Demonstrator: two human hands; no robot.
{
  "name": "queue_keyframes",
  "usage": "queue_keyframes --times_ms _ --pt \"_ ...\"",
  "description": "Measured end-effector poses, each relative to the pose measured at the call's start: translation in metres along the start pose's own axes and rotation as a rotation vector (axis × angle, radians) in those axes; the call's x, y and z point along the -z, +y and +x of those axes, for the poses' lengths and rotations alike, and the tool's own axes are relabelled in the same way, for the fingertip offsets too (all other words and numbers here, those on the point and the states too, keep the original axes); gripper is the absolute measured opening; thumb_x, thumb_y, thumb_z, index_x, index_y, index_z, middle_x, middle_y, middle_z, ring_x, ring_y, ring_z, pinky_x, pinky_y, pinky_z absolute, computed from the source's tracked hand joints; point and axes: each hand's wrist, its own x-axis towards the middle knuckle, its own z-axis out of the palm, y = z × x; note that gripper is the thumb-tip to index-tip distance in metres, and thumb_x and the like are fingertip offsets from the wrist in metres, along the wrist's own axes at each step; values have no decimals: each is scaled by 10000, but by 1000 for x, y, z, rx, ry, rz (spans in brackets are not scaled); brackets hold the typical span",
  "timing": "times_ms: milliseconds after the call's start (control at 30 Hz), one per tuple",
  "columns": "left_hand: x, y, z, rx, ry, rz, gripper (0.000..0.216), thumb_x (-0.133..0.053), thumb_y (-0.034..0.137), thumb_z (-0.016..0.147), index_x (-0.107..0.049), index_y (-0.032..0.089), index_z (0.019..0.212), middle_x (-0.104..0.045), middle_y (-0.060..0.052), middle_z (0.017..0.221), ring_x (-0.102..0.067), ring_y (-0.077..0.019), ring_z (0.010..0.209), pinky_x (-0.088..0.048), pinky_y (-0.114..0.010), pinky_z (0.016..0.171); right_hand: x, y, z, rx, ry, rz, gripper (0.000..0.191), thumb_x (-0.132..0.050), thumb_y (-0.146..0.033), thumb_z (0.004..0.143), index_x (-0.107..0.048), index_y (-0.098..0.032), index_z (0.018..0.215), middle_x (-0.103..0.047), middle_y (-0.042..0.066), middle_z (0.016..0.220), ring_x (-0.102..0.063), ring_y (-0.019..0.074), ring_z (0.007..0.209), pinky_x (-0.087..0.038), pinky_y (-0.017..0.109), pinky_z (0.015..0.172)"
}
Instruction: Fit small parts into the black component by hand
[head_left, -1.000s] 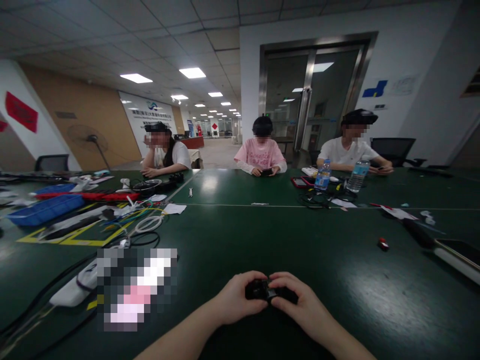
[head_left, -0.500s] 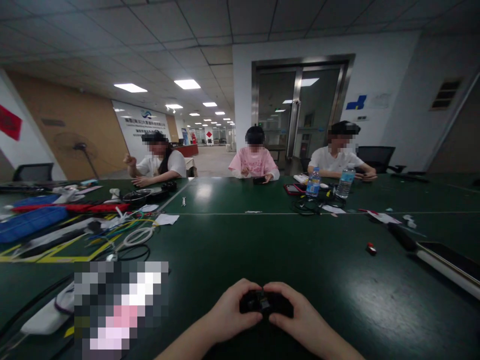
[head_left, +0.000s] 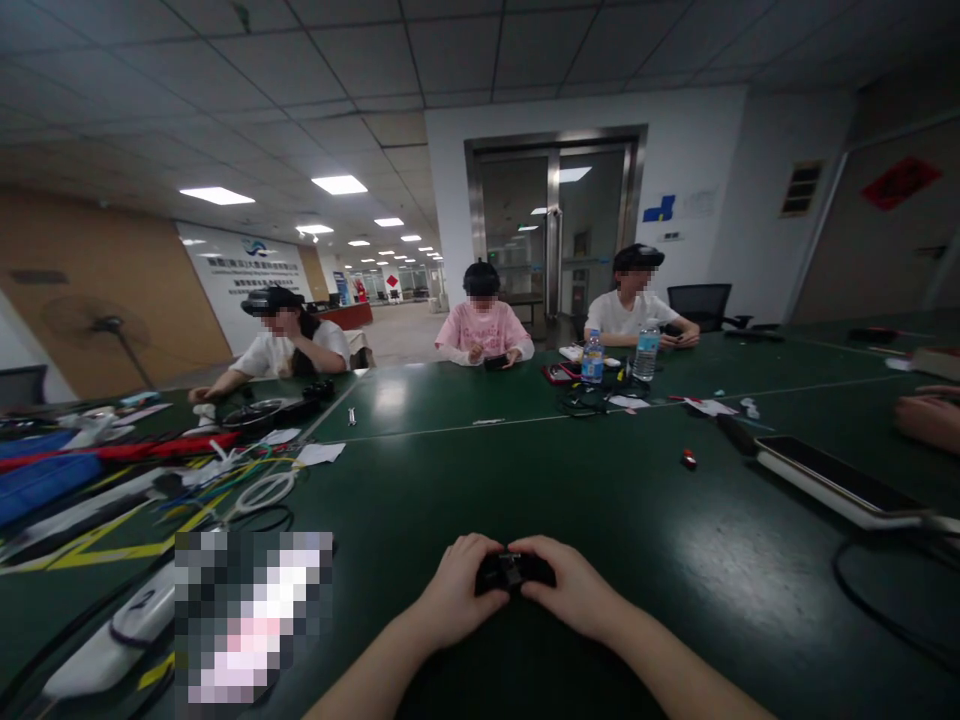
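Both my hands grip a small black object (head_left: pixel 513 571) with a shiny, squarish middle part, just above the near side of the green table. My left hand (head_left: pixel 456 598) wraps round its left end, and my right hand (head_left: pixel 568 592) round its right end. Fingertips meet along its far edge and the thumbs press on the near edge. What kind of object it is I cannot make out. To the left of my hands lies a blurred-out flat thing (head_left: pixel 259 620), with a white power strip (head_left: pixel 112 640) beside it.
A small red object (head_left: pixel 688 459) and a phone-like slab (head_left: pixel 840 475) lie to the right. Water bottles (head_left: pixel 646 354) stand farther off. Coiled cables (head_left: pixel 264 492) and blue trays (head_left: pixel 49 485) crowd the left. Several people sit round the table; a co-worker's hand (head_left: pixel 930 415) shows at the right edge.
My view has turned to the right, bringing a co-worker's hand into sight. The person at the left has put one arm down on the table. My grip looks much the same.
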Motion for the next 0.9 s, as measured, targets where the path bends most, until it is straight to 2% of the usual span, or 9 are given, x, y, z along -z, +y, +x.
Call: queue_keyframes --times_ms 300,567,900 --pt "7 6 7 -19 -24 49 449 -657 287 712 -539 214 1139 -574 -65 1116 -504 -252 1025 -402 -354 890 8 -4 5 -9 -51 0 415 -638 -134 727 -601 -254 1122 -638 17 1129 -570 227 1082 -421 377 955" --pt "14 10 16 -35 -77 93 412 -660 333 704 -579 215 1091 -590 -60 1065 -519 -259 989 -414 -350 847 15 -6 13 -47 -122 -3 443 -684 -152 680 -614 -252 1106 -653 14 1084 -598 223 1016 -453 360 909" --pt "17 6 14 -21 -99 88 304 -587 289 778 -582 228 1076 -584 -45 1094 -520 -229 1004 -415 -331 866 15 -11 6 -133 -79 -17 360 -685 -275 712 -638 -244 1068 -623 14 1092 -568 235 1047 -439 358 896"
